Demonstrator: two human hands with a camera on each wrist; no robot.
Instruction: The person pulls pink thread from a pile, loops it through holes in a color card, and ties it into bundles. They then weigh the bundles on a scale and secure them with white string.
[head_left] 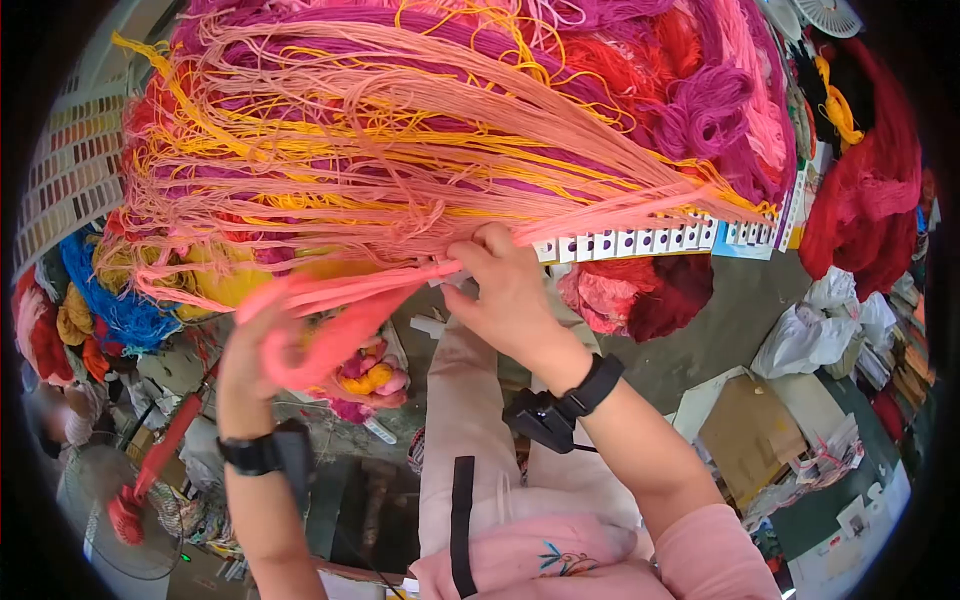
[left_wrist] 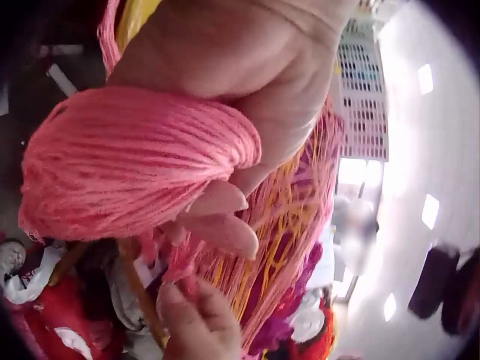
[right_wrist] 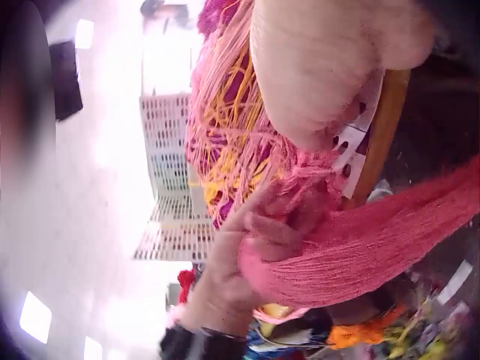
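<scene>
A coral-pink yarn skein (left_wrist: 124, 169) loops around my left hand (left_wrist: 247, 56), with the fingers curled around it. In the head view the left hand (head_left: 252, 345) and the skein's hanging loop are blurred. Pink strands run from there to my right hand (head_left: 500, 290), which pinches them at the front edge of the big yarn heap (head_left: 400, 150). The right wrist view has the skein (right_wrist: 367, 247) stretched out from the left hand (right_wrist: 244, 259), close below the right hand (right_wrist: 322, 75). The heap's long strands are salmon, yellow and purple.
A white strip with dark dots (head_left: 640, 242) lines the heap's front edge. Dark red yarn (head_left: 865, 190) hangs at the right, above white plastic bags (head_left: 805, 335) and a cardboard box (head_left: 750, 440). Blue yarn (head_left: 115, 300) and a fan (head_left: 120, 510) are at the left.
</scene>
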